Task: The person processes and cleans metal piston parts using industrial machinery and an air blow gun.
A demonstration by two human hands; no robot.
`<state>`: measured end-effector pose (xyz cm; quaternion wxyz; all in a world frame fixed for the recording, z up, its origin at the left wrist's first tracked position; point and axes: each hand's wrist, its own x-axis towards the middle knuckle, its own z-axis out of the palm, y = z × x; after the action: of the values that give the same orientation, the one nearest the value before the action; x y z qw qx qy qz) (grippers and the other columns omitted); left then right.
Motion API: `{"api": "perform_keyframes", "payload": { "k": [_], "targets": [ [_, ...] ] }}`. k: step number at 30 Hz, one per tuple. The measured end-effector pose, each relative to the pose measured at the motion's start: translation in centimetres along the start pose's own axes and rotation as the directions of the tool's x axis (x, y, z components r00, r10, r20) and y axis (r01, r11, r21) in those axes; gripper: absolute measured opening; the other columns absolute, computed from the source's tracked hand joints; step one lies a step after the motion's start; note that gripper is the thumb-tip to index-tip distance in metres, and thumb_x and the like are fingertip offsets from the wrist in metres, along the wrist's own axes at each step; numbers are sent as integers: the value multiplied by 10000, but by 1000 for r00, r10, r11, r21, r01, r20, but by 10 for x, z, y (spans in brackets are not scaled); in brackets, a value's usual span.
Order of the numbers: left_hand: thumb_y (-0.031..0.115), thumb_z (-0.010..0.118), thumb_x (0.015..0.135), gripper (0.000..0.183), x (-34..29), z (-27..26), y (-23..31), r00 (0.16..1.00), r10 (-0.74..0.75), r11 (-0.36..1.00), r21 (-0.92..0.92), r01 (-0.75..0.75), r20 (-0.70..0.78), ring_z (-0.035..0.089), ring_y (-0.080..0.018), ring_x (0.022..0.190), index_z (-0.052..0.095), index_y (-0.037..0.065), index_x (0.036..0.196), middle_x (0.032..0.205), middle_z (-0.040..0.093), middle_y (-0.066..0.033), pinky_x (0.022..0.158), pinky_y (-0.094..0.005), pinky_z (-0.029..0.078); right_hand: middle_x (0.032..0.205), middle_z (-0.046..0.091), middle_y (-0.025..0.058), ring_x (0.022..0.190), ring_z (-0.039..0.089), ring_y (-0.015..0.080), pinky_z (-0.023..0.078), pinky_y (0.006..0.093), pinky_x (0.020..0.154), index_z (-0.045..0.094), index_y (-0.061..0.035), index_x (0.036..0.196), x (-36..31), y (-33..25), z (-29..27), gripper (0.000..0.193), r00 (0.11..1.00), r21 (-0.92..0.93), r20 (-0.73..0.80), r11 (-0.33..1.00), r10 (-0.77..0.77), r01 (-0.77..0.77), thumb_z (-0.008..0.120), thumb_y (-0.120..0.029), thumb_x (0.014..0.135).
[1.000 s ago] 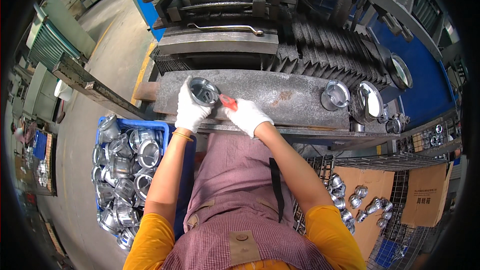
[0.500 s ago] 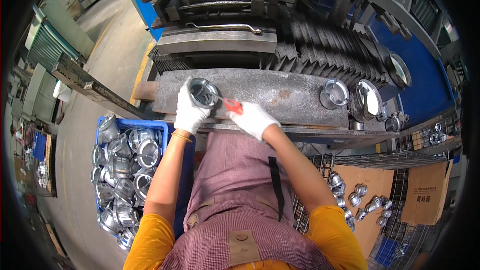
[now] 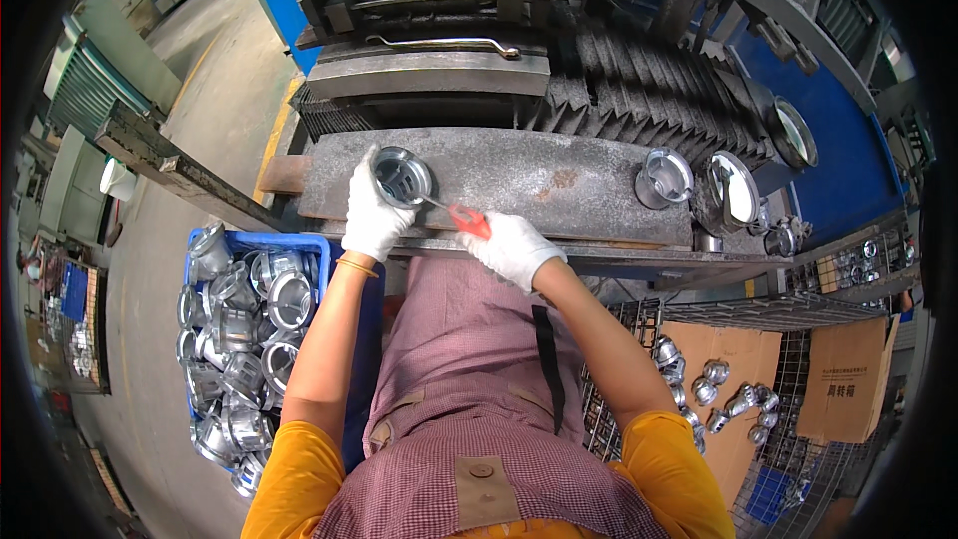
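My left hand (image 3: 375, 215), in a white glove, grips a round, flanged metal casting (image 3: 423, 202) by its left side, with the open mouth facing up. The casting is over the left part of a worn metal plate (image 3: 499, 165). In my gloved right hand (image 3: 514, 248) is a red-handled hand tool (image 3: 469, 221) with a thin metal shaft. The shaft's end is at the casting's lower right rim; whether it touches is too small to tell. A similar metal casting (image 3: 664, 180) stands on the plate's right end.
A blue crate (image 3: 321, 250) heaped with castings is at my left. On my right, a wire basket (image 3: 639, 324) holds cardboard and several small metal parts. A spanner (image 3: 444, 43) lies on the machine block ahead. Round containers (image 3: 733, 190) stand right of the plate.
The tool has drawn back from inside the casting to its lower right rim, and my right hand has moved slightly toward me. My left hand still holds the casting, now slightly turned.
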<state>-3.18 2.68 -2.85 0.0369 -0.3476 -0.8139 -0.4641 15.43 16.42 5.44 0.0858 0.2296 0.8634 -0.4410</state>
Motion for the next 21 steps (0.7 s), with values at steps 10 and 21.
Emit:
{"api": "perform_keyframes", "payload": {
  "k": [10,21],
  "targets": [
    [114,809,657,892,2,-1,-9,1000,-9,998,-65,10,9,549,-164,1021,256,30,1352,1131,531,-104,960,-316,446,933,625,272,926,596,417,473,422,804,610,23,993,4,0,6,469,1000,52,8,998,19,-19,568,-420,846],
    [479,866,458,1049,2,-71,15,988,97,891,432,-140,120,500,-364,1152,434,65,1319,1294,460,-234,962,-419,436,888,608,29,759,575,82,476,234,633,554,-20,1140,-92,29,-61,341,980,652,-200,749,20,118,625,-231,882]
  ]
}}
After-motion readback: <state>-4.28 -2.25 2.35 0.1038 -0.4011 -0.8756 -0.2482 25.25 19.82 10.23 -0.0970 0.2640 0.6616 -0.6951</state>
